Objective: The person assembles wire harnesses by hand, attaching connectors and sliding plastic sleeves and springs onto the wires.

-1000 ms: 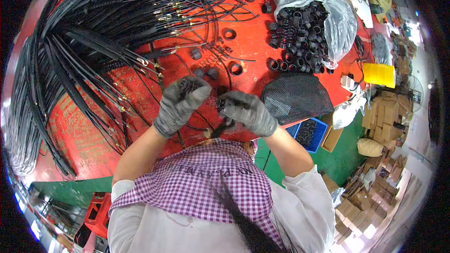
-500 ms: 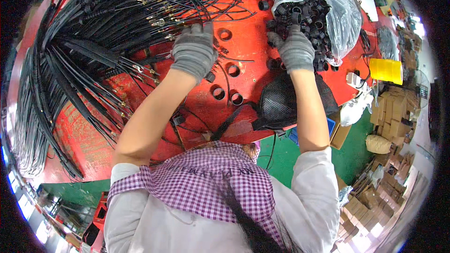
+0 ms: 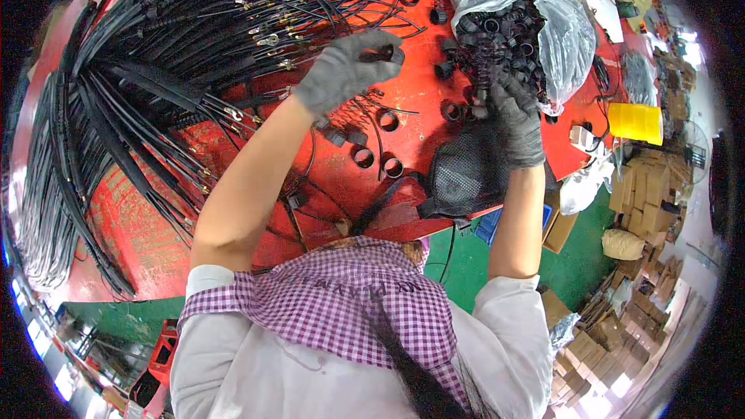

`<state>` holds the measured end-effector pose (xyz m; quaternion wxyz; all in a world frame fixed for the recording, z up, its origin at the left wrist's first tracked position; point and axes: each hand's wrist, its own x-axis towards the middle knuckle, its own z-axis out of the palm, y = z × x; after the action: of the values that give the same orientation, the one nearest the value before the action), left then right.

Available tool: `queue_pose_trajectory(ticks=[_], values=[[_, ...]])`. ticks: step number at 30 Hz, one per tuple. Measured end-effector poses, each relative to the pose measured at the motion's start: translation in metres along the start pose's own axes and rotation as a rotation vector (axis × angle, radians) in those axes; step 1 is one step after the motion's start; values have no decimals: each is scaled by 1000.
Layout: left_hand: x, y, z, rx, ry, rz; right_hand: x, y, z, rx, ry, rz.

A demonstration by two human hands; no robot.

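Note:
My left hand [image 3: 349, 74] wears a grey glove and is over the middle of the red table [image 3: 411, 97]. A small black ring [image 3: 378, 53] sits between its curled fingers and thumb. My right hand [image 3: 518, 122], also gloved, is at the near edge of a heap of black rings [image 3: 516, 35] spilling from a clear plastic bag [image 3: 568, 39]. Its fingers close on a short black ribbed piece [image 3: 486, 70]; the grip is partly hidden. Several loose rings [image 3: 362, 157] lie below my left hand.
A large bundle of black cables [image 3: 178, 39] with metal ends spreads over the table's left and far side. A black mesh bag [image 3: 466, 171] rests at the near edge. Right of it are a yellow spool [image 3: 635, 122] and a white plastic bag [image 3: 586, 186]. Cardboard boxes [image 3: 648, 194] stand beyond.
My left hand has moved right and turned, and a black ring now shows in it. My right hand has drawn back toward me from the heap, with a ribbed piece at its fingers.

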<state>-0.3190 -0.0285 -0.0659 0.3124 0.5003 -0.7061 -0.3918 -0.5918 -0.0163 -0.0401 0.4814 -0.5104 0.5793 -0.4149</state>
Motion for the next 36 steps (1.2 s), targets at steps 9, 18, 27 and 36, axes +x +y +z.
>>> queue_pose_trajectory(ticks=[9, 18, 27, 36], values=[[-53, 22, -20, -612, 169, 44, -24, -4, 44, 96, -162, -16], [-71, 32, -26, -825, 337, -82, -59, -29, 69, 54, -202, -1], [-92, 43, -17, -1057, 116, -329, -86, -25, 99, 248, -296, 237], [-158, 18, 13, 107, -394, -333, -79, -25, 72, 87, 19, -14]])
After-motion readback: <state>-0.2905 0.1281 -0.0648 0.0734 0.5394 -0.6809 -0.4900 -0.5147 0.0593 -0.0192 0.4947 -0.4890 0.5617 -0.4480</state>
